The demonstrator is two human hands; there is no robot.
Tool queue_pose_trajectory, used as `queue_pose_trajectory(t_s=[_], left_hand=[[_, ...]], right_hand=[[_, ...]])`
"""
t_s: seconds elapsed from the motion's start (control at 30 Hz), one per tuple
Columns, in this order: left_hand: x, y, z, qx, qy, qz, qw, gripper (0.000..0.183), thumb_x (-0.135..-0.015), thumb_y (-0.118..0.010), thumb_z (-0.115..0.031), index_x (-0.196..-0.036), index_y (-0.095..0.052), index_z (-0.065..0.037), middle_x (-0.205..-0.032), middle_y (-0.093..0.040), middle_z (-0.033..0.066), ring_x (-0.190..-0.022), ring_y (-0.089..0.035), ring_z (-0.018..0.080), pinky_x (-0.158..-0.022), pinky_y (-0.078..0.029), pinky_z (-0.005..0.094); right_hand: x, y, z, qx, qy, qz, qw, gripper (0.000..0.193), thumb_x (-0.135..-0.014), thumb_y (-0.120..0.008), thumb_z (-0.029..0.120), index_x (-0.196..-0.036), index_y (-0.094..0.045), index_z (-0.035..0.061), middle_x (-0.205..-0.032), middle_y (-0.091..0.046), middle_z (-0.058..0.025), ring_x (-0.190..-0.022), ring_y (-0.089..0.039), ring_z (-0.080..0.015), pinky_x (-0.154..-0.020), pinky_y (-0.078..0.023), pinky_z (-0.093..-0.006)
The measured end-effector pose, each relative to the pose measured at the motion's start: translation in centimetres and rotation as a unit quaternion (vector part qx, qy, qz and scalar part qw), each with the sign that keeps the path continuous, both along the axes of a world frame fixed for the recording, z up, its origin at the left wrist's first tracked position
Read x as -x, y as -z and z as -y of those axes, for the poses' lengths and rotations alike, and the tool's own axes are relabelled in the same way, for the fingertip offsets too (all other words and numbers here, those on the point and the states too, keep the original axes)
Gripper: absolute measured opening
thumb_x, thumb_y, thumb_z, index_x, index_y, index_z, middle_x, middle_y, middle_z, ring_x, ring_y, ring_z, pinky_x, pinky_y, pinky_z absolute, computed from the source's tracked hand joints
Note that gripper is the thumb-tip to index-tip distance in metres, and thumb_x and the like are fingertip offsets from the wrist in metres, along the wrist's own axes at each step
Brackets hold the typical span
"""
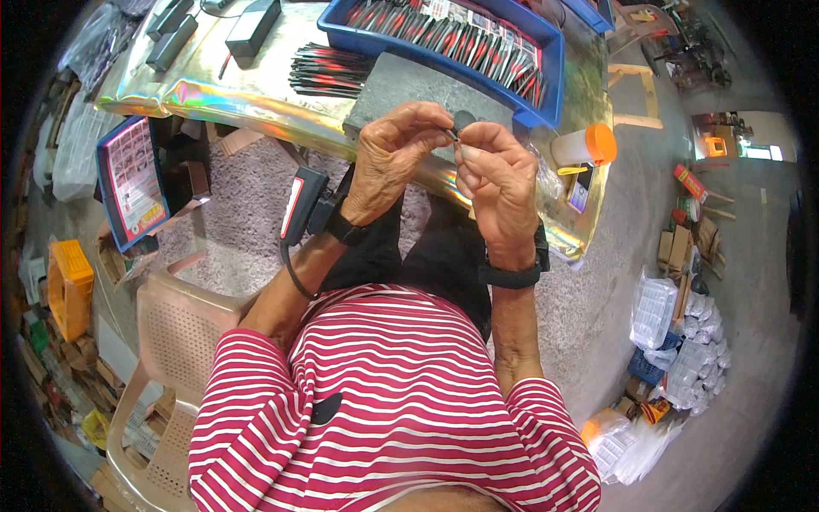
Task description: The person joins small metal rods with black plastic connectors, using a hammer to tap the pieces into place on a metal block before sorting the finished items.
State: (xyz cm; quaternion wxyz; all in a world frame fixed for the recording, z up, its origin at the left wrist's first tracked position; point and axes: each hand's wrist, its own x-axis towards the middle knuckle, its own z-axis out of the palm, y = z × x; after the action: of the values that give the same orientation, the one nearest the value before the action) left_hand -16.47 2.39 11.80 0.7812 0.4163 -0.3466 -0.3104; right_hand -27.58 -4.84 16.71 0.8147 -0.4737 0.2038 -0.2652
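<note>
My left hand [394,158] and my right hand [499,183] meet over the near edge of the bench. Fingertips of both are pinched on a small dark piece [463,119] with a rounded end; its exact kind is too small to make out. Under and beyond the hands lies a grey slab [388,92]. Just left of it, a pile of thin black-and-red packets [328,71] rests on the bench. Behind the slab stands a blue tray [553,81], filled with a row of similar upright packets [444,38].
A shiny gold-covered bench [239,109] carries black boxes [253,32] at far left and a white jar with an orange lid [589,145] at right. A beige plastic chair [183,328] stands at my left. Clear plastic boxes [653,311] sit on the floor at right.
</note>
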Motion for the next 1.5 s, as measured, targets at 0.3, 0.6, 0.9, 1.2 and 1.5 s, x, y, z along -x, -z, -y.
queue_pose_trajectory(t_s=[0.3,0.6,0.9,1.2,1.5], left_hand=[[0.0,0.3,0.1,-0.011,-0.025,0.038,0.999,0.017,-0.074,-0.055,0.007,-0.087,-0.059,-0.002,-0.097,-0.055,0.0052,-0.090,-0.053,0.0109,-0.078,-0.044,0.0220],[-0.6,1.1,0.5,-0.017,-0.113,0.152,0.982,0.017,-0.067,-0.058,0.009,-0.081,-0.056,0.000,-0.083,-0.055,0.0062,-0.078,-0.055,0.0140,-0.067,-0.045,0.0236],[-2.1,0.4,0.1,-0.027,-0.135,0.433,0.891,0.011,-0.073,-0.053,0.006,-0.082,-0.056,0.001,-0.085,-0.054,0.0095,-0.075,-0.057,0.0176,-0.062,-0.048,0.0242],[-1.3,-0.2,0.2,-0.043,-0.049,0.256,0.965,0.026,-0.075,-0.052,0.008,-0.098,-0.053,-0.003,-0.093,-0.054,0.0069,-0.080,-0.056,0.0140,-0.070,-0.047,0.0245],[0.7,-0.1,0.3,-0.106,0.018,-0.040,0.993,0.033,-0.080,-0.055,-0.014,-0.107,-0.044,0.002,-0.086,-0.054,0.0059,-0.068,-0.054,0.0101,-0.061,-0.046,0.0207]], right_hand=[[0.1,0.8,0.3,-0.004,0.001,-0.011,1.000,0.014,-0.075,-0.054,0.001,-0.088,-0.052,-0.0022,-0.071,-0.054,-0.0055,-0.051,-0.044,-0.0059,-0.043,-0.036,-0.0182],[-0.2,1.2,0.0,0.039,0.032,-0.033,0.998,0.011,-0.074,-0.053,-0.001,-0.085,-0.052,-0.0021,-0.069,-0.053,-0.0047,-0.049,-0.044,-0.0056,-0.042,-0.035,-0.0181],[-0.5,2.4,-0.3,0.184,0.076,-0.119,0.973,0.013,-0.073,-0.052,-0.001,-0.085,-0.050,-0.0010,-0.072,-0.051,-0.0027,-0.049,-0.043,-0.0044,-0.040,-0.033,-0.0169],[-0.2,3.8,0.2,0.072,0.102,0.023,0.992,0.014,-0.074,-0.051,-0.002,-0.089,-0.050,0.0001,-0.075,-0.051,-0.0024,-0.052,-0.043,-0.0042,-0.042,-0.035,-0.0164],[0.5,4.2,0.2,0.114,0.125,0.011,0.986,0.014,-0.076,-0.050,-0.002,-0.090,-0.049,0.0005,-0.075,-0.051,-0.0015,-0.052,-0.042,-0.0034,-0.044,-0.035,-0.0160]])
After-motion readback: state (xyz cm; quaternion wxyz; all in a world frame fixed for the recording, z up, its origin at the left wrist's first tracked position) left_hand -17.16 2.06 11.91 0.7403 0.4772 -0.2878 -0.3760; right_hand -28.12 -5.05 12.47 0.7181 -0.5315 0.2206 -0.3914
